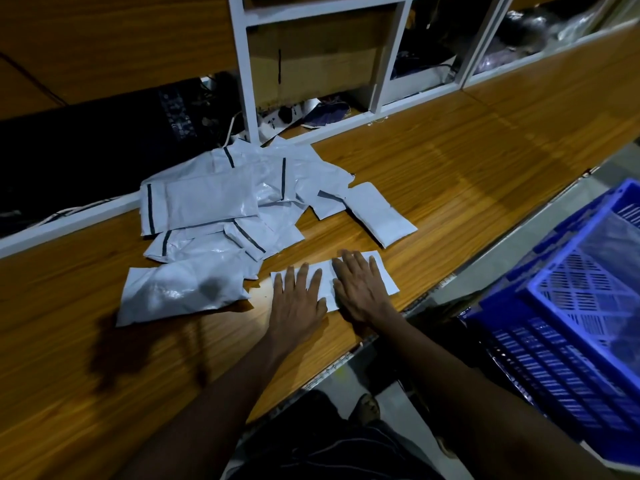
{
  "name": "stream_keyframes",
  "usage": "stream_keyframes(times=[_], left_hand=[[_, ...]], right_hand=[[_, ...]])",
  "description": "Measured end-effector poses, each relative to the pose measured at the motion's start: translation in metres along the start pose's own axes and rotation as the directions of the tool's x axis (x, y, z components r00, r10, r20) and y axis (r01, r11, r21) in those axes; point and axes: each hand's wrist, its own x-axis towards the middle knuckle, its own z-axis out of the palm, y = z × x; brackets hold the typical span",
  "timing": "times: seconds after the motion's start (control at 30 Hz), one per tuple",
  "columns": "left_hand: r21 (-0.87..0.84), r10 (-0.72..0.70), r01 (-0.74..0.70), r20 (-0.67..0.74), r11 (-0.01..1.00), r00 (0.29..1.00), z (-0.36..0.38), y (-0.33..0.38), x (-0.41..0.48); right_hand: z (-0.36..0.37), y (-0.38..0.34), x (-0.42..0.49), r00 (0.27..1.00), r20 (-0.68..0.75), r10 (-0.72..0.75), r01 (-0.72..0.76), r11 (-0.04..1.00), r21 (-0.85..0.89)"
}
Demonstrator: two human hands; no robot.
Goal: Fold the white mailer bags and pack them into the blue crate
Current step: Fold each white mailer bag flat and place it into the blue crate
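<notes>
A folded white mailer bag [384, 277] lies flat near the front edge of the wooden table [467, 174]. My left hand [298, 299] presses on its left half with straight fingers. My right hand [358, 287] presses flat on its right half, close beside the left. Behind them sprawls a loose pile of white mailer bags [221, 199] with dark strips. One folded bag [377, 213] lies apart at the pile's right, and a puffy bag [183, 292] lies at the left. The blue crate [568, 341] stands low at the right, off the table.
A white shelf frame [242, 64] with cluttered compartments rises behind the table. A dark panel with cables [104, 140] lies back left. Below the table edge I see my legs and a foot [367, 407] on the floor.
</notes>
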Motion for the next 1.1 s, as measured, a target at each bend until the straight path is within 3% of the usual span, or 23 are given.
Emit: stream_keyframes(times=[0.57, 0.83, 1.1], left_hand=[[0.025, -0.116, 0.117, -0.067, 0.993, 0.991, 0.021, 0.026, 0.009], [0.076, -0.136, 0.132, 0.048, 0.988, 0.99, 0.013, 0.027, 0.016], [0.015, -0.145, 0.144, 0.038, 0.989, 0.989, 0.013, 0.025, 0.016]], right_hand=[[0.022, 0.01, 0.004, 0.995, 0.013, -0.101, 0.101, 0.995, 0.014], [0.023, 0.023, 0.004, 0.993, 0.024, -0.118, 0.118, 0.993, 0.013], [0.019, 0.01, 0.007, 0.997, -0.075, -0.036, 0.044, 0.993, 0.113]])
